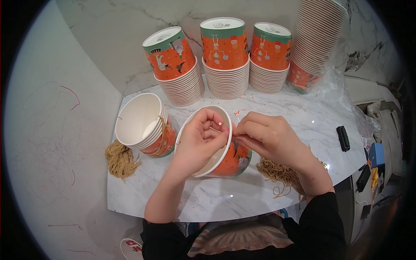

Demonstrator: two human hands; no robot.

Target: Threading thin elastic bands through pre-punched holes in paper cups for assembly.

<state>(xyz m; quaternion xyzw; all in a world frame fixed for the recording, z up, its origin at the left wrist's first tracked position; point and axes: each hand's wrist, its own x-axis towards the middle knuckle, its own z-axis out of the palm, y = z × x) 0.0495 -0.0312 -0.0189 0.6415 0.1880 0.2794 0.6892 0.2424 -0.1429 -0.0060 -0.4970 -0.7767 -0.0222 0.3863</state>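
A large paper bucket (235,161), orange with a green base and white inside, lies tilted on the table in front of me. My left hand (203,138) is at its open mouth, fingers curled in against the inner wall by the rim. A tiny white round spot shows at those fingertips; I cannot tell what it is. Outside the same wall, my right hand (265,134) is closed in a pinch close to the rim. Whatever lies between the fingers of either hand is hidden or too small to name. Under my right wrist sits a heap of tan cords (277,171).
Nested buckets (138,119) with tan cord on them stand at left, beside a cord bundle (121,160). Bucket stacks (225,80) line the back, and a tall one (314,43) leans in plastic wrap. Small orange paper bits (237,113) and a black object (342,138) lie on the table.
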